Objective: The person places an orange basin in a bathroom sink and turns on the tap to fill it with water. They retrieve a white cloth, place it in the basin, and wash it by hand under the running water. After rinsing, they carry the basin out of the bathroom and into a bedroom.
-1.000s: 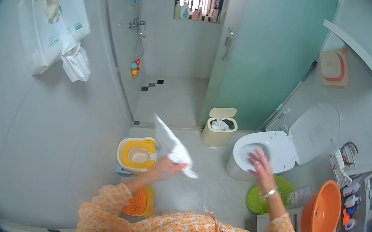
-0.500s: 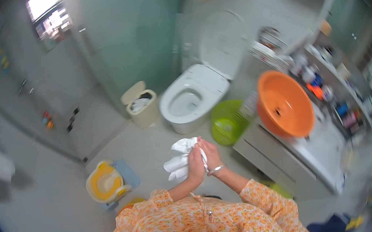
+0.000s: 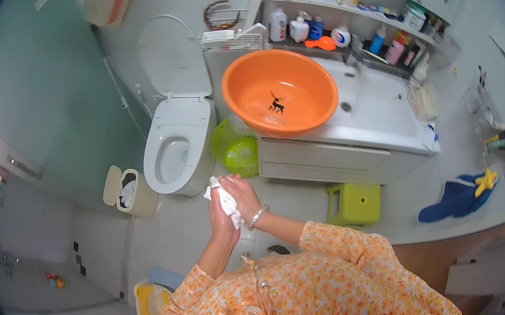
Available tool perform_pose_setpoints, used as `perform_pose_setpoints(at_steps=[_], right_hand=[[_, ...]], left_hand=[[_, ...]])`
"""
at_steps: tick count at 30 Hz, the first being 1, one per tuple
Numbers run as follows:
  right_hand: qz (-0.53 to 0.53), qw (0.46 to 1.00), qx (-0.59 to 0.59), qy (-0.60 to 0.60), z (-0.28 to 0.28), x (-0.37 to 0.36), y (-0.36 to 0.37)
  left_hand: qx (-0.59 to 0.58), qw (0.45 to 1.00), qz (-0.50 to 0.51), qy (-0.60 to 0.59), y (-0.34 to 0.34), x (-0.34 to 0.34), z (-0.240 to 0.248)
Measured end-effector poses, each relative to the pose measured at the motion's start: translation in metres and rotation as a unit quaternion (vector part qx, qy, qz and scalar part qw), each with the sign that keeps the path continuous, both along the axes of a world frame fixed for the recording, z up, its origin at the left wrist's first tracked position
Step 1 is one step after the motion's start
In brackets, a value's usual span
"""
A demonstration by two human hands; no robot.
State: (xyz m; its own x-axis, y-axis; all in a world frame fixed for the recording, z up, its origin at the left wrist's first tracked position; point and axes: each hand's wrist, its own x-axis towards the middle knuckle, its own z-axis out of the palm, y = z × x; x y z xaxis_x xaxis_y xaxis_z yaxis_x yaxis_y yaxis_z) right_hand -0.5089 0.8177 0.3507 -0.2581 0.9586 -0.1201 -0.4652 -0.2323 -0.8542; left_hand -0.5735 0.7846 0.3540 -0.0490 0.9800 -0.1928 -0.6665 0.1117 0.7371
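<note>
White wad [image 3: 228, 204], cloth or tissue unclear, lies just nearer the wearer than the toilet [image 3: 182, 117]; left hand [image 3: 218, 218] and right hand [image 3: 244, 197] grasp it between them, palms facing; judged best: even pressure, loose ends gathered in, fingers covered too; orange basin [image 3: 284, 86], right of the toilet, bears a dark deer figure, small print beneath; bottles [image 3: 299, 29], farther right, labelled, too small to read.

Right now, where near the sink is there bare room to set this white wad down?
The white basin has bare surface between the orange tub and the clear container at its right end. Behind, it's crowded with bottles.
</note>
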Motion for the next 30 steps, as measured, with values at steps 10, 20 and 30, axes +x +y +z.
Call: perform_pose_setpoints(at_steps=[10,20,30], right_hand=[[-0.128,0.826,0.210,-0.508,-0.022,0.023,0.018],[0.119,0.374,0.571,-0.721,-0.085,0.040,-0.023],[0.068,0.494,0.428,-0.754,-0.070,0.080,-0.030]], left_hand=[[-0.129,0.991,-0.030,-0.026,0.017,-0.023,-0.018],[0.480,0.663,-0.203,0.537,0.003,-0.017,0.020],[0.516,0.668,-0.279,0.457,0.021,0.026,-0.015]])
